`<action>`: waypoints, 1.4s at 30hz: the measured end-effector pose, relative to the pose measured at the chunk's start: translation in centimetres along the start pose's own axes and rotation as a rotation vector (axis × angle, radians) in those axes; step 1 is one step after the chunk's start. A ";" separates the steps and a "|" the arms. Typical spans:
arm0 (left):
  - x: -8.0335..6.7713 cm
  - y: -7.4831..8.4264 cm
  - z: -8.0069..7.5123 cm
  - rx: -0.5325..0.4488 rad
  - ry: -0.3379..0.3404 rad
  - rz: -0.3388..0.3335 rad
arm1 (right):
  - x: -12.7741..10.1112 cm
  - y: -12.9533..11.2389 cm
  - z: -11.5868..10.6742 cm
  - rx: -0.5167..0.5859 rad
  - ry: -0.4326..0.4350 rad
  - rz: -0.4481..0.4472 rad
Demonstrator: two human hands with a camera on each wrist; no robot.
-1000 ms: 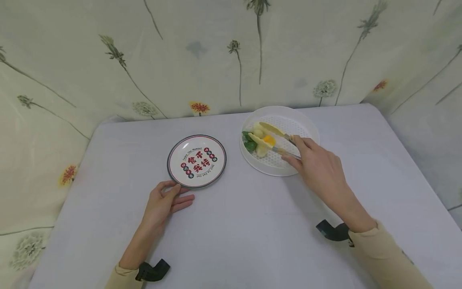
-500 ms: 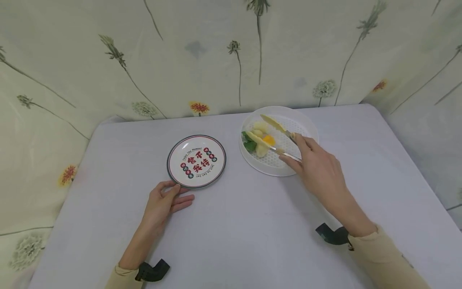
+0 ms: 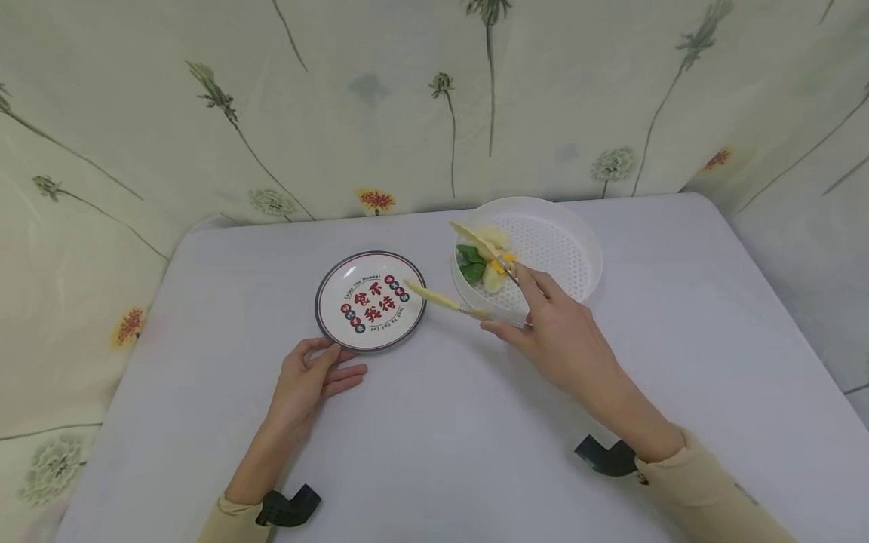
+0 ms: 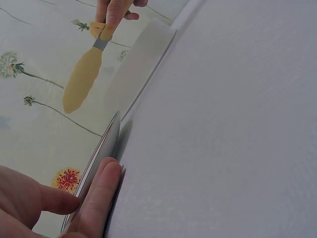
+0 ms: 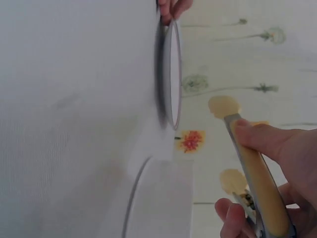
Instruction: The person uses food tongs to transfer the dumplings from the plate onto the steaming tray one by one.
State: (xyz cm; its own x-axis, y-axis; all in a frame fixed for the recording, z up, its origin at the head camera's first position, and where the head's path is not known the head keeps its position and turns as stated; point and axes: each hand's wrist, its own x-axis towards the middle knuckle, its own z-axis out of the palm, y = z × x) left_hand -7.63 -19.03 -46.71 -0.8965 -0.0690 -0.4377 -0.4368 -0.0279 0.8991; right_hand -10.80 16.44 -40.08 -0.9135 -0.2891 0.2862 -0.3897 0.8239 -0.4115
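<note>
My left hand (image 3: 302,388) pinches the near rim of a round white plate (image 3: 370,328) printed with red characters; in the left wrist view the thumb lies above the rim and fingers beneath. With my right hand (image 3: 566,335) I hold metal food tongs (image 5: 260,183) with yellow grips and tips. Their arms are spread, one tip over the plate's right edge, the other above the white round basket (image 3: 589,264). Nothing shows between the tips. At the basket's left side lie green leaves (image 3: 470,264), pale pieces (image 3: 493,280) and an orange-yellow piece (image 3: 498,266), partly behind the tongs.
A white cloth covers the table (image 3: 421,437). Right behind its far edge hangs a flower-printed curtain (image 3: 407,113). The basket has a raised wall and a perforated floor, and stands to the right of the plate.
My right hand has moved left and toward me with the tongs, from over the basket's food toward the plate. The tongs' arms have spread wider. My left hand and the plate stay put.
</note>
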 end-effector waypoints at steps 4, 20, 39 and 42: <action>0.0 0.0 0.0 0.001 -0.002 -0.001 | -0.2 -0.7 0.5 0.033 -0.020 -0.001; 0.0 0.1 0.0 0.003 -0.007 -0.009 | -1.2 -3.1 5.3 0.139 -0.059 -0.054; -0.4 0.3 0.0 -0.001 -0.013 0.002 | -0.9 -3.5 7.5 0.072 -0.127 0.018; -0.4 0.2 0.1 0.007 -0.012 0.006 | -1.0 -3.4 7.5 0.054 -0.123 0.011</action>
State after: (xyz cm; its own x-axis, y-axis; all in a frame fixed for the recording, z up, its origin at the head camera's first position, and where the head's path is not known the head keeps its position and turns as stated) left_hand -7.35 -18.92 -46.30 -0.9000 -0.0567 -0.4323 -0.4318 -0.0202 0.9017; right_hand -9.43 10.23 -45.48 -0.9238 -0.3406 0.1750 -0.3825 0.8009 -0.4607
